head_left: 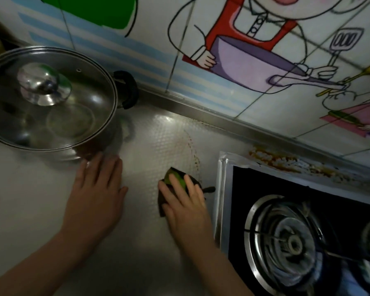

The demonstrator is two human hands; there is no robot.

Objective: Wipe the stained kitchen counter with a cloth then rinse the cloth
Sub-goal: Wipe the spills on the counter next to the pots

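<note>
- A lidded steel pot [49, 103] stands at the far left of the worktop [30, 199].
- The left hand [96, 193] lies flat on the worktop with its fingers straight. It holds nothing, and its fingertips reach the foot of the pot.
- The cloth [175, 178], dark with a green patch, lies flat on the worktop in the middle. It looks soft, limp and light. It should slide best under a flat palm, and for rinsing it can be bunched up from any edge.
- The right hand [184, 201] presses down on the cloth with its fingers spread and straight, well apart from the left hand.
- A thin brown stain [193, 154] runs just beyond the cloth.
- The stove [297, 231] sits at the right, with an orange crust [286, 162] along its far edge that probably needs firmer rubbing.
</note>
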